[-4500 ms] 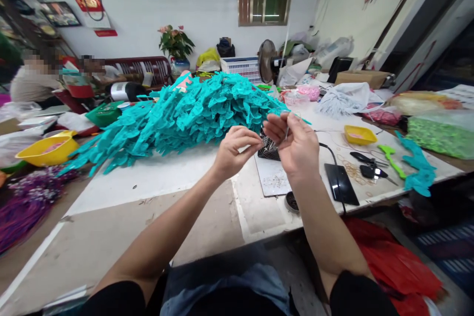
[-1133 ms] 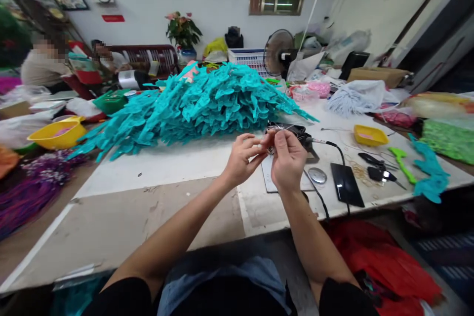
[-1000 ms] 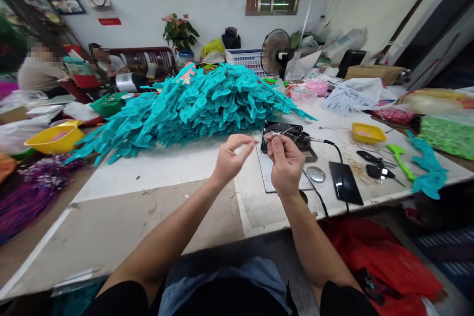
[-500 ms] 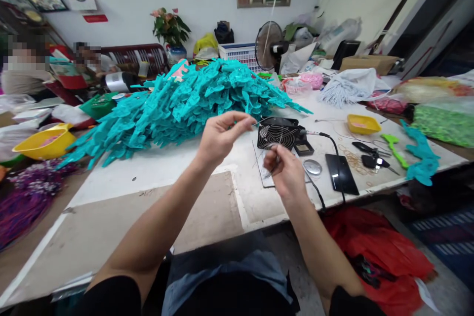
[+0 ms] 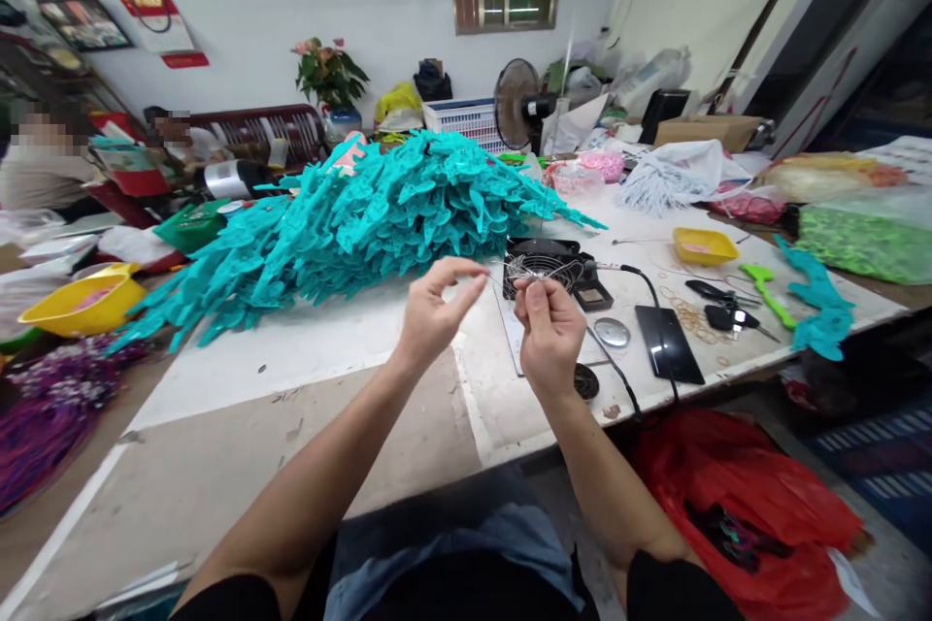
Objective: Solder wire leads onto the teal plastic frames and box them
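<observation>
My left hand (image 5: pixel 441 306) is closed, thumb and forefinger pinching the end of a thin wire that reaches toward my right hand. My right hand (image 5: pixel 551 325) is closed too, gripping a bundle of thin wires (image 5: pixel 520 270) whose loose ends fan out above the fingers. Both hands are raised over the table, a short way apart. Behind them stands a small black fan (image 5: pixel 543 252) with a round metal grille, partly hidden. A round silver tin (image 5: pixel 613 332) lies right of my right hand, and a round black object (image 5: pixel 585 381) sits just below it.
A large heap of turquoise plastic pieces (image 5: pixel 393 213) covers the table's back. Right are a black flat device (image 5: pixel 668 343), a cable, pliers (image 5: pixel 714 291), rubber bands and a yellow tray (image 5: pixel 704 246). A yellow basin (image 5: pixel 83 301) stands left. Two people sit at the far left.
My right hand has risen and turned, so the bundle's wire ends show above its fingers. My left hand has dropped a little, still pinching. The round black object has come into view.
</observation>
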### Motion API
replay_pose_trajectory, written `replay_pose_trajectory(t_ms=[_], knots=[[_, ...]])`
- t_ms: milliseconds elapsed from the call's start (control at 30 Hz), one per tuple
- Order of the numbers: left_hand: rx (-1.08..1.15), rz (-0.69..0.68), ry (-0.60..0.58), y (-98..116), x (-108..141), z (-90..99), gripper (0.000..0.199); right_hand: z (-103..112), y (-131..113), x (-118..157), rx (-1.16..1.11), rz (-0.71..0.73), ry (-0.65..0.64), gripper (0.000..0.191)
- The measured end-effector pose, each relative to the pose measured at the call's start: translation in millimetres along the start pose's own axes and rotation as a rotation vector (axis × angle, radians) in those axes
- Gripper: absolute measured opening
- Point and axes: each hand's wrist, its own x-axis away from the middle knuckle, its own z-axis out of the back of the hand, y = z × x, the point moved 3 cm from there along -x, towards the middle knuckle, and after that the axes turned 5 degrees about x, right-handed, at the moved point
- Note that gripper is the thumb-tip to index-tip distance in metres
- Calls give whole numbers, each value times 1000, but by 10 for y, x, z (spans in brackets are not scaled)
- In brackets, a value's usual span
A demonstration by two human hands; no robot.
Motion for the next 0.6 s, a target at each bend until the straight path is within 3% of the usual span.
replay_pose_trajectory(t_ms=[67,200,300,367,467,600], knots=[[104,39,26,178,-138,2,24,38,143,116,51,-66,-19,32],[311,129,-171,476,-429,-146,25,83,410,370,-12,-306,-105,34],[354,130,-165,497,-475,-143,24,223,481,394,-108,-511,-78,33],[300,97,-148,409,-400,-98,23,338,401,254,-203,-588,-2,31],[86,-60,-176,215,-220,-75,18,388,104,-100,-300,-537,82,28],[-239,-268,-187,-59,-41,-198,12,105,-304,-380,-289,-319,-46,28]])
